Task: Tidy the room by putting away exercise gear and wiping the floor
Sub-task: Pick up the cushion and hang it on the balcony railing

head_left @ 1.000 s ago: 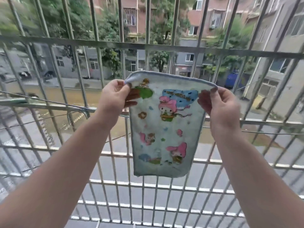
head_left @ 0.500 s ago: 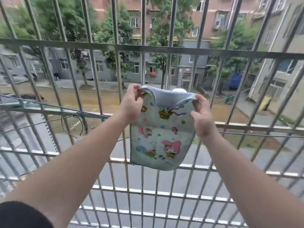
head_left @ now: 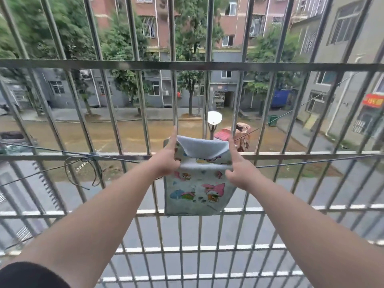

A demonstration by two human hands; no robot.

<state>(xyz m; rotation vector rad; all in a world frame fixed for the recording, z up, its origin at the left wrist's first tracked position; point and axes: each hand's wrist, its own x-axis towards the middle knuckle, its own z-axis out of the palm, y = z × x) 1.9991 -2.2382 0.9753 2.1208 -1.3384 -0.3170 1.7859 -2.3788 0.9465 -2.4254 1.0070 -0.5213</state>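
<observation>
Cloth: small, pale blue, printed with pink and orange cartoon figures; draped over a thin wire at the window grille; top part folded toward the near side; lower part hanging flat.

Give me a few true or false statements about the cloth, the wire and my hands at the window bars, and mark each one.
1. Both hands hold the cloth. True: the left hand and right hand hold its sides.
2. The cloth is plain white. False: it has cartoon prints.
3. The cloth's top is folded over the wire. True.
4. The left hand's forefinger is curled. False: it points up.
5. The cloth lies on the floor. False: it hangs in front of the bars.
</observation>
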